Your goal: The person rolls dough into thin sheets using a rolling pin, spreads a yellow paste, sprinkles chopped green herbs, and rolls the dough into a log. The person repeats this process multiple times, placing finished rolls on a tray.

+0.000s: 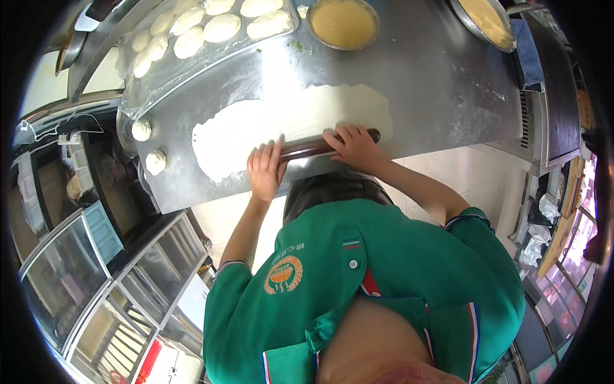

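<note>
A wide, thin sheet of white dough (236,137) lies along the near side of a steel worktable (441,83). Across its near edge rests a dark brown rolling pin (304,149), tilted slightly up toward the right. My left hand (265,171) presses its fingers over the pin's left end, hiding that tip. Near the other end, my right hand (353,147) lies over the pin with fingers curled on it, and the right tip sticks out past them. Glare whitens part of the dough.
Plump dough pieces (222,28) sit under plastic film on a tray at far left. Two small dough balls (155,162) lie at the table's left edge. Behind the sheet are chopped greens (297,46) and a bowl of yellow paste (345,24); another bowl (489,24) stands far right.
</note>
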{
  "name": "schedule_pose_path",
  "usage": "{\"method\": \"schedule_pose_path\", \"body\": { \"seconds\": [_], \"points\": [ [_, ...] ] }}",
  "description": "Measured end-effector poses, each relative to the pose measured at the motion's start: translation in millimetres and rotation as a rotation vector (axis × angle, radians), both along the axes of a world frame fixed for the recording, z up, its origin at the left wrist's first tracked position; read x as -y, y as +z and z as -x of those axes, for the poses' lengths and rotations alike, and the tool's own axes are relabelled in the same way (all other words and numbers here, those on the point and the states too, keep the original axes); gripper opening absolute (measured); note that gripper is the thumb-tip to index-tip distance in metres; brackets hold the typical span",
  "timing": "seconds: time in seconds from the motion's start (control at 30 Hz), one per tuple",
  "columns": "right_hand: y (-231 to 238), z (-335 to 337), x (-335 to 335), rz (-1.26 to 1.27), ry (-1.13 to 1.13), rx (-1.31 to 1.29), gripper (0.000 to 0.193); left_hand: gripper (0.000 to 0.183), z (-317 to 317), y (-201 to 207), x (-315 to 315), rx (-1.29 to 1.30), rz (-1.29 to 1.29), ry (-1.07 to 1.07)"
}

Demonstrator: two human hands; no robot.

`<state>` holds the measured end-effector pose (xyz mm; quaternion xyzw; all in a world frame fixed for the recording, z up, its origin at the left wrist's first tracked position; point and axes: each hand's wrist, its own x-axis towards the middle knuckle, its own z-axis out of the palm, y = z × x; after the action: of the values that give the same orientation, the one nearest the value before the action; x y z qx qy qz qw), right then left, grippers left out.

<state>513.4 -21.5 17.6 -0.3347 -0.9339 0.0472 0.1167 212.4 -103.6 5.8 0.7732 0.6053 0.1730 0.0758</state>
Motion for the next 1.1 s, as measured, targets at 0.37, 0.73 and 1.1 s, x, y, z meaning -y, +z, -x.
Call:
{"method": "schedule_pose_path", "body": {
  "seconds": [0.37,0.73,1.1],
  "points": [
    [-7.2,-37.1,-112.1,0.144,-0.025,0.183,0.07,0.065,-30.7,4.9,-155.1,-0.079,-0.04,-0.016],
    [-12.0,-54.1,-82.1,0.197,-1.025,-0.291,0.053,0.06,-32.7,-16.0,-247.9,-0.094,-0.032,-0.411],
    [-36.2,-81.0,-77.0,0.808,-1.257,-0.286,0.03,0.081,-7.5,0.6,-148.2,0.128,0.039,-0.112]
  ]
}}
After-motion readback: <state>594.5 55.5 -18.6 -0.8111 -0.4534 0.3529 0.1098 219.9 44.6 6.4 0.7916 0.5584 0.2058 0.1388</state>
